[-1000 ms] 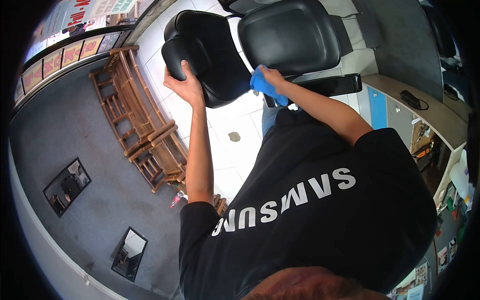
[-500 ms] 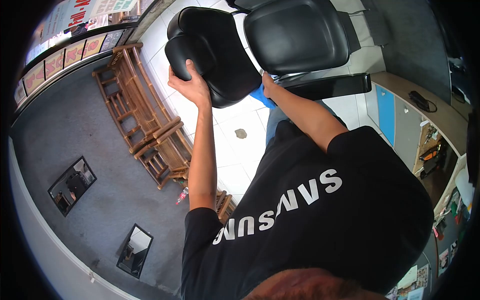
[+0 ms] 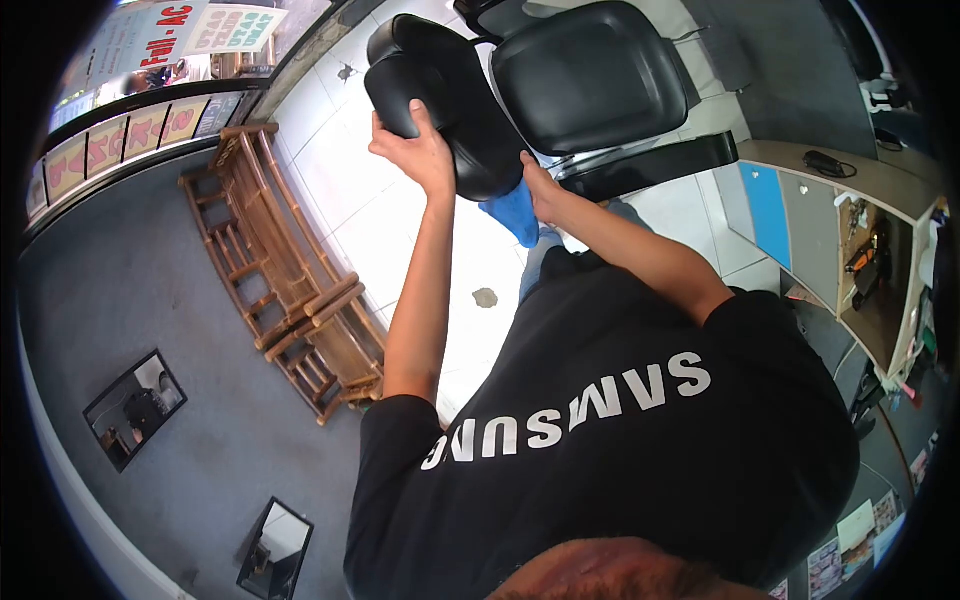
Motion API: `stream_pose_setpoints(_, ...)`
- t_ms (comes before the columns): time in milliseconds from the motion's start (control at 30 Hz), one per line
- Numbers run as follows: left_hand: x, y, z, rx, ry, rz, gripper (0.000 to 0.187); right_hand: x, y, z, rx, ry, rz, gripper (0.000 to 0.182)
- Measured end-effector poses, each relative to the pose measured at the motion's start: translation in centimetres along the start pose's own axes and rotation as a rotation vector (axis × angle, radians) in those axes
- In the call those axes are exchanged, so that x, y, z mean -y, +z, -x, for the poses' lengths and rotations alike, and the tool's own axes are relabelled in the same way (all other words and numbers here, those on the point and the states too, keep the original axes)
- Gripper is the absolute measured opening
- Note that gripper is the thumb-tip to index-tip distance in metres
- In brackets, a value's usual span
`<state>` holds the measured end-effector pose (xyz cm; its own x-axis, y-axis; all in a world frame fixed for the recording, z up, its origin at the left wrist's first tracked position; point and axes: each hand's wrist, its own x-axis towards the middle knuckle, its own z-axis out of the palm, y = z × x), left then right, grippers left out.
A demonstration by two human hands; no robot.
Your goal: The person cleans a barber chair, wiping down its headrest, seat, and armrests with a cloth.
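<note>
A black padded chair shows at the top, with its seat (image 3: 590, 80) beside its backrest (image 3: 485, 140). My left hand (image 3: 422, 155) grips the edge of the rounded headrest (image 3: 405, 85), thumb on top and fingers spread at its side; some fingertips are hidden. At the lower edge of the backrest, my right hand (image 3: 541, 190) is closed on a blue cloth (image 3: 514, 215). The cloth hangs beside the backrest, and its upper part is out of sight behind it.
A black armrest (image 3: 650, 165) lies right of my right hand. Bamboo benches (image 3: 285, 240) stand along the left. On the right are a counter (image 3: 780, 155) with a black corded item (image 3: 830, 165) and a blue-doored cabinet (image 3: 766, 212). A dark spot (image 3: 485, 297) marks the tiled floor.
The view has shifted. My left hand and the headrest appear farther right, and the hand still holds the headrest. More of the blue cloth shows beneath the backrest by my right hand.
</note>
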<state>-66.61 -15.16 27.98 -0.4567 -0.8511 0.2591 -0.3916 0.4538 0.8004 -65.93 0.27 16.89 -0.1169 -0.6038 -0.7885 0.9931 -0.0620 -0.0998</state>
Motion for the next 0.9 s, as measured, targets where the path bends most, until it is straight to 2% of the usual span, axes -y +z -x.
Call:
stream_pose_setpoints(167,1.3,-0.2,-0.2,0.041,-0.024,0.095,0.081,-0.4,5.7,7.6,0.031,-0.176,0.016,0.067)
stream_pose_setpoints(300,1.2,-0.7,-0.3,0.107,-0.135,0.176,0.082,-1.1,6.6,10.4,0.036,-0.189,0.04,0.06)
stream_pose_setpoints(333,1.3,-0.7,-0.4,0.121,-0.163,0.18,0.082,-0.8,6.7,11.5,0.05,-0.252,0.031,0.057)
stream_pose_setpoints(367,1.7,-0.8,-0.4,0.145,-0.151,0.132,0.075,-0.7,7.1,13.0,0.065,-0.31,0.021,0.054)
stream_pose_setpoints(400,2.3,-1.4,-0.6,0.191,-0.194,0.293,0.073,-0.6,7.6,14.6,0.082,-0.365,0.01,0.052)
stream_pose_setpoints(467,3.8,-2.9,-1.2,0.273,-0.274,0.609,0.067,0.1,8.8,17.9,0.037,-0.518,-0.044,0.048)
stream_pose_setpoints(500,6.3,-4.2,-1.7,0.396,-0.345,0.777,0.058,0.4,9.2,18.6,0.054,-0.65,-0.09,0.048)
stream_pose_setpoints(533,8.9,-5.4,-1.9,0.432,-0.476,0.856,0.052,0.5,10.4,20.2,0.012,-0.818,-0.029,0.043)
stream_pose_setpoints(600,14.7,-7.9,-0.8,0.411,-0.552,0.737,0.046,0.6,11.0,19.9,-0.131,-1.197,0.113,0.04)
stream_pose_setpoints(633,18.9,-8.9,0.3,0.4,-0.611,0.647,0.045,0.2,11.8,19.4,-0.242,-1.327,0.208,0.032)
stream_pose_setpoints(700,26.7,-10.9,3.6,0.32,-0.736,0.481,0.043,-0.8,12.5,17.9,-0.508,-1.233,0.743,0.03)
stream_pose_setpoints(767,36.1,-12.9,7.8,0.442,-0.864,0.233,0.042,-1.5,12.3,14.4,-0.514,-1.519,1.303,0.033)
stream_pose_setpoints(800,41.3,-13.4,11.1,0.418,-0.808,0.118,0.042,-1.7,11.8,11.8,-0.352,-1.875,1.594,0.038)
stream_pose_setpoints(867,48.9,-16.5,16.8,0.666,-0.722,-0.162,0.05,-3.8,10.7,8.1,-0.346,-1.665,1.973,0.05)
stream_pose_setpoints(900,51.3,-18.4,19.4,0.809,-0.675,-0.279,0.051,-4.8,9.4,6.9,-0.373,-1.59,2.025,0.054)
